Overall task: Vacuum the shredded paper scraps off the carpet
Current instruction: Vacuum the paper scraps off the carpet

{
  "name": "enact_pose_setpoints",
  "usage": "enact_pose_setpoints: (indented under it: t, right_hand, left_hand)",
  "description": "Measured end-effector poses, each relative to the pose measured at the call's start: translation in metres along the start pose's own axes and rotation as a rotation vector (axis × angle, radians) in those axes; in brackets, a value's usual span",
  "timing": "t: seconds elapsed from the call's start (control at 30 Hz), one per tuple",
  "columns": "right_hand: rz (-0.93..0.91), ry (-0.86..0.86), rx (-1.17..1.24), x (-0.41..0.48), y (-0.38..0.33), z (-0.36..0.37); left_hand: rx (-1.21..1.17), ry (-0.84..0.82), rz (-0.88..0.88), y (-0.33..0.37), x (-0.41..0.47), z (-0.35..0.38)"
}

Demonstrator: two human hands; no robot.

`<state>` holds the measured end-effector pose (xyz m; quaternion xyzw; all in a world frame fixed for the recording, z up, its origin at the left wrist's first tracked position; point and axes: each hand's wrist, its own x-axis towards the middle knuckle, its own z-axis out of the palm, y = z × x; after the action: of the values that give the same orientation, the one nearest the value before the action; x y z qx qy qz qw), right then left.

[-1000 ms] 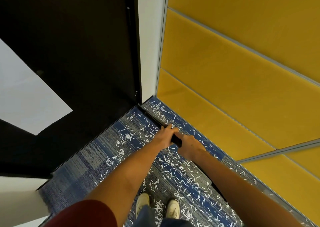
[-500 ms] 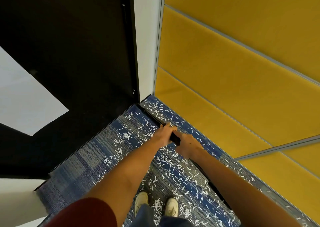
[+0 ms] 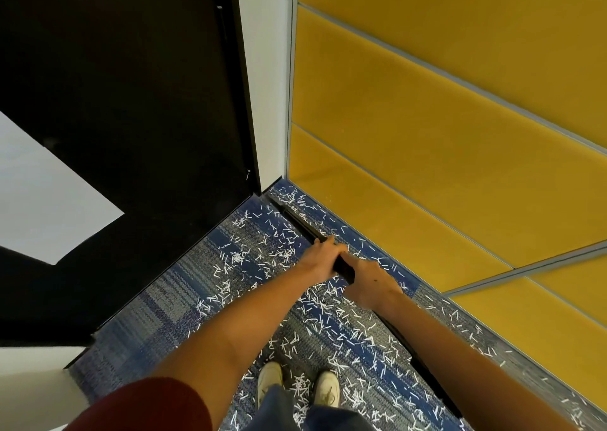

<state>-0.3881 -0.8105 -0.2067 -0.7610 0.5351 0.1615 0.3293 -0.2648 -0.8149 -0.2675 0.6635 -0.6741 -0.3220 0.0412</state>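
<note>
Head: vacuum wand (image 3: 345, 269) inside curled fingers, L hand (image 3: 323, 256), R hand (image 3: 371, 283).

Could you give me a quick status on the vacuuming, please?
Left hand and right hand grip black vacuum wand. Tip at wall corner. Paper scraps all over carpet.

white corner post (image 3: 269, 86): upright, mid-frame | black door (image 3: 131, 102): left of post, touching it | white sheet (image 3: 42, 200): on the door, far left of post | yellow padded panels (image 3: 443, 135): right of post, stacked, split by grey trim (image 3: 525, 271) | white shoes (image 3: 269, 381): well below post, side by side
</note>
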Motion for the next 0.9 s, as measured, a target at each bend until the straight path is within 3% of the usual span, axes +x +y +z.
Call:
enact_pose_setpoints:
  t: [0.9]
  right_hand:
    - [0.041,0.034,0.032,0.035,0.006,-0.014]
  left_hand:
    - [0.084,-0.058,-0.063,0.002,0.045,-0.010]
